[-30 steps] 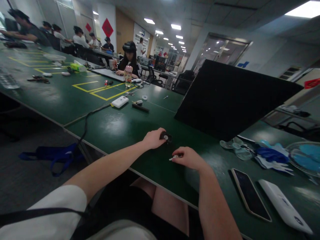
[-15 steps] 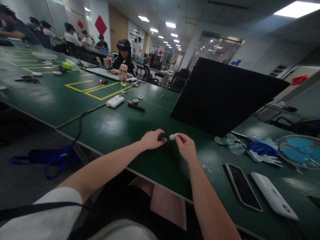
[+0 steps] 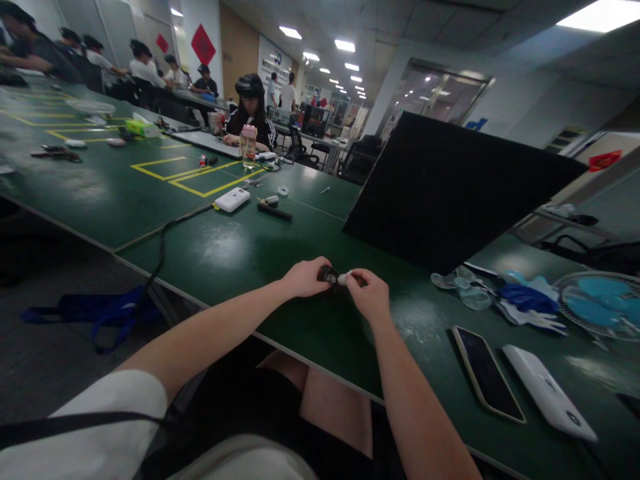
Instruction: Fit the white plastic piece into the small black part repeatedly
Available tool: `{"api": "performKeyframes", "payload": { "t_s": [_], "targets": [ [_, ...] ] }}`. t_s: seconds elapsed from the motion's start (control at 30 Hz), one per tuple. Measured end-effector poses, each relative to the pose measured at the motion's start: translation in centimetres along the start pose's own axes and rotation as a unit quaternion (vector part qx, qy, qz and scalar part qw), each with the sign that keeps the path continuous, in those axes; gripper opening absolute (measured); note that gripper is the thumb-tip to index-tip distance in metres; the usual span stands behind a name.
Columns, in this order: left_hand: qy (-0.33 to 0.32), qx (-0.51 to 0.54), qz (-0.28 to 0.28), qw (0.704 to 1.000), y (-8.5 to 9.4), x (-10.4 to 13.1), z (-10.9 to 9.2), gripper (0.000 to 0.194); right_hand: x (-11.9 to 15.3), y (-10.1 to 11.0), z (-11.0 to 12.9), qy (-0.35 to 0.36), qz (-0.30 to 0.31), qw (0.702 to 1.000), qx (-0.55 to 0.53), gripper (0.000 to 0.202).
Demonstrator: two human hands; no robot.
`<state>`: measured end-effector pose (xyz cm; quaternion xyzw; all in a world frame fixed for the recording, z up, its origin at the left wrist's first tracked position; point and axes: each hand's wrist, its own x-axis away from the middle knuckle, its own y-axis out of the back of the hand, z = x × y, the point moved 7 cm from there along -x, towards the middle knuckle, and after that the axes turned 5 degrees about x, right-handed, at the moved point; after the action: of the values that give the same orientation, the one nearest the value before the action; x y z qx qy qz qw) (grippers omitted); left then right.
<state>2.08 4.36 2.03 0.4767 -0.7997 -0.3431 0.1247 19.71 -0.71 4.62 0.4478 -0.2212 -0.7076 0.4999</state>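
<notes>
My left hand [image 3: 307, 277] is closed around a small dark part with a pale round spot [image 3: 328, 275], just above the near side of the green table. Facing it, my right hand [image 3: 369, 291] pinches a small white piece [image 3: 343, 279] between thumb and fingertips. The white piece meets or nearly meets the dark part; I cannot tell whether they are joined. Fingers cover much of both items, and their exact kind is too small to make out.
A large black panel [image 3: 450, 187] leans beyond my right hand. To the right lie a phone [image 3: 487, 373], a white power bank [image 3: 549, 392], gloves [image 3: 530, 307] and a blue-bladed fan [image 3: 600, 300]. A white device [image 3: 233, 199] and a black bar [image 3: 275, 212] lie ahead. A person sits across.
My right hand has shifted slightly, bringing the white piece closer to the dark part; its fingers now cover more of the white piece. The left hand keeps its grip.
</notes>
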Motion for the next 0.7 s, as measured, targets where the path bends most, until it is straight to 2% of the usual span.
{"api": "performKeyframes", "payload": {
  "t_s": [0.07,0.23,0.37,0.5,0.6,0.7],
  "targets": [
    [0.003,0.001,0.004,1.0,0.0,0.0,0.1,0.048,0.1,-0.3,0.0,-0.003,0.019,1.0,-0.007,0.023],
    [0.005,0.002,0.013,1.0,-0.2,-0.1,0.4,0.051,0.3,0.4,0.6,0.029,-0.03,0.999,-0.021,0.024],
    [-0.002,0.009,0.011,1.0,-0.2,-0.2,0.3,0.049,0.2,-0.6,0.3,0.024,0.028,0.999,0.008,0.022],
    [-0.001,0.011,0.018,1.0,-0.1,-0.2,0.3,0.049,0.1,-0.9,-0.2,0.011,0.042,0.999,0.017,0.022],
    [-0.002,0.017,0.02,1.0,-0.1,-0.2,0.4,0.05,-0.1,-0.3,-0.4,-0.002,0.048,0.999,-0.011,0.033],
    [0.003,0.024,0.022,0.999,-0.2,-0.2,0.6,0.051,-0.3,1.2,-1.9,-0.064,0.007,0.996,-0.057,0.054]
  ]
}}
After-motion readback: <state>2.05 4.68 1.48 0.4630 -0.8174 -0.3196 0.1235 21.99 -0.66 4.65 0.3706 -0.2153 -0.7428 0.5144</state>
